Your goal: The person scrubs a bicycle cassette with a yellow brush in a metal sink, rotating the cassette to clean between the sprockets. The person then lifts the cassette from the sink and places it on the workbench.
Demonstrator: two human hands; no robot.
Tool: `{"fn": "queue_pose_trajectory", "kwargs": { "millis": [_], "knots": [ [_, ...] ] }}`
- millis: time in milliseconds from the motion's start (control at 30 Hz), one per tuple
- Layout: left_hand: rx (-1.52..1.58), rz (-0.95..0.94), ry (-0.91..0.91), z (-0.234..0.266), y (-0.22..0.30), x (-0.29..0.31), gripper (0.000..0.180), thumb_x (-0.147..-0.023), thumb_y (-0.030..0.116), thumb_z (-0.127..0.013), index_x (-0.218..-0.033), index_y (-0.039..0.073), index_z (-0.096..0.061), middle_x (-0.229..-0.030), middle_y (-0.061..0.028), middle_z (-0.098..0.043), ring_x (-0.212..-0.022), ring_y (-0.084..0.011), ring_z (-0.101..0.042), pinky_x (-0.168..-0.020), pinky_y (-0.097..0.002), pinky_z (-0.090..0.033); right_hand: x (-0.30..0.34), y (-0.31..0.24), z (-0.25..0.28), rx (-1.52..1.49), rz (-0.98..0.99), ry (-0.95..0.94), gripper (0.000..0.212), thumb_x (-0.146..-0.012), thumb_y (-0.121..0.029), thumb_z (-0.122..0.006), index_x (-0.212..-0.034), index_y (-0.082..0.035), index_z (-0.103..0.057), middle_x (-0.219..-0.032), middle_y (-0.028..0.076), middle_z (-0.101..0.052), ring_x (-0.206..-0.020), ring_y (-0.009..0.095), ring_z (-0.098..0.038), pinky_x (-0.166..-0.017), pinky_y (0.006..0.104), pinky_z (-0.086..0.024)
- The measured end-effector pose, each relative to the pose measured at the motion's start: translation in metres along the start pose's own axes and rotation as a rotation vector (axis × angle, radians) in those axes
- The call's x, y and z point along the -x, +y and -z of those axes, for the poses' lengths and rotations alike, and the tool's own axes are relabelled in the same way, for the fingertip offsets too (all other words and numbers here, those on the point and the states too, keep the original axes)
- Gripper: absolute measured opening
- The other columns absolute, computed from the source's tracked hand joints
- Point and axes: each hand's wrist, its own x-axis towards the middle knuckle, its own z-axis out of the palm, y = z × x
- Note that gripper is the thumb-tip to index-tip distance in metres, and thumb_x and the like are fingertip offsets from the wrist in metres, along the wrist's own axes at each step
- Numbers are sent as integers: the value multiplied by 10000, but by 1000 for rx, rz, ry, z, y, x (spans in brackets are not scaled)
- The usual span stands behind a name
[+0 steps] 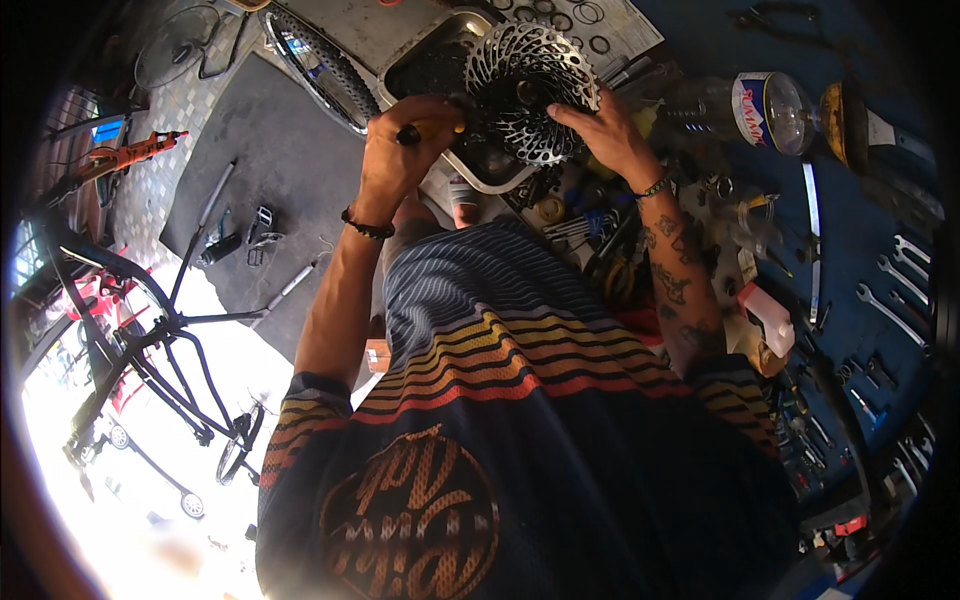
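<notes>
A bicycle cassette [532, 75] with silver and dark toothed sprockets is tilted above a metal tray [400, 68]. My right hand [610, 138] grips the cassette at its right side, thumb laid across the sprockets. My left hand [400, 150] is closed around a tool with a yellow and black handle [425, 131]. The tool's far end points toward the cassette, and I cannot make out what kind it is. Dark, wet-looking grime covers the tray's inside.
Several dark rings [560, 20] lie behind the tray. A clear plastic bottle [775, 112] and cluttered tools are to the right, with wrenches [893, 290] on a blue panel. At left stand a black bicycle frame [150, 325] and a tyred wheel [318, 65]; pedals [262, 235] lie on a dark mat.
</notes>
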Motion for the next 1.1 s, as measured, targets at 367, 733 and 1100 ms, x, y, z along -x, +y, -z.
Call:
{"fn": "queue_pose_trajectory", "kwargs": {
  "millis": [367,733,1100],
  "knots": [
    [40,-76,-129,-10,2,14,286,-851,-11,-829,-1129,57,-823,-1075,-87,-836,-1020,-203,-809,-899,-316,-625,6,11,-12,126,243,202,381,-1045,-177,-683,-1401,-296,-744,-1304,201,-650,-1214,384,-637,-1048,465,-543],
    [-25,-36,-35,-5,8,2,264,-866,97,-857,-1130,105,-857,-997,-89,-843,-905,-182,-814,-829,-319,-629,2,8,-17,-95,192,235,325,-1051,-227,-694,-1361,-289,-768,-1219,226,-660,-1091,410,-683,-980,465,-567],
    [-54,47,-33,5,1,-2,256,-892,174,-883,-1128,87,-837,-993,-82,-832,-897,-212,-817,-753,-317,-634,4,4,-6,-209,225,171,331,-1048,-204,-693,-1372,-153,-743,-1381,212,-659,-1228,405,-658,-1071,461,-531]
  ]
}}
